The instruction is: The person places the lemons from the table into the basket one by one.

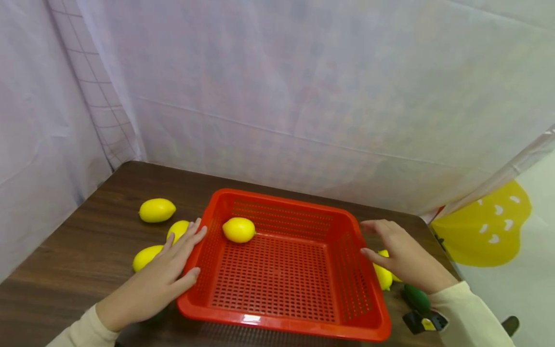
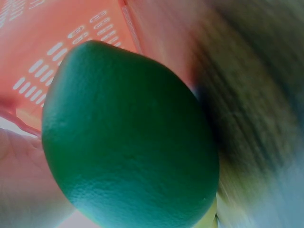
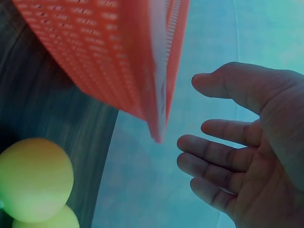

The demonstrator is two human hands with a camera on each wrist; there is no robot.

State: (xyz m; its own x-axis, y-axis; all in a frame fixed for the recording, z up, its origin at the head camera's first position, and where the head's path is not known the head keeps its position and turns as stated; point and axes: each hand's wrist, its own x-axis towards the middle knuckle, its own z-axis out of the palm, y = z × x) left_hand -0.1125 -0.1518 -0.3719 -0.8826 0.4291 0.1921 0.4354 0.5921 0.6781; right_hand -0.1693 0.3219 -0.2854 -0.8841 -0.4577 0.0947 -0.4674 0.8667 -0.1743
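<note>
A red perforated plastic basket (image 1: 277, 279) stands on the table with one yellow lemon (image 1: 239, 230) inside, towards its back left. My left hand (image 1: 160, 279) lies along the basket's left rim, fingers extended and spread; whether it touches the rim is hard to tell. Beside the right rim is my right hand (image 1: 403, 250), its fingers loosely bent and holding nothing. The right wrist view shows a gap between this hand (image 3: 247, 152) and the basket wall (image 3: 90, 52). A smooth green fruit (image 2: 133, 142), of unclear kind, fills much of the left wrist view.
Left of the basket are several lemons (image 1: 157, 210) on the dark wooden table (image 1: 56, 270). More yellow fruit (image 1: 383, 277) and a dark green fruit (image 1: 416, 299) lie under my right forearm. A pale curtain (image 1: 277, 96) hangs behind the table.
</note>
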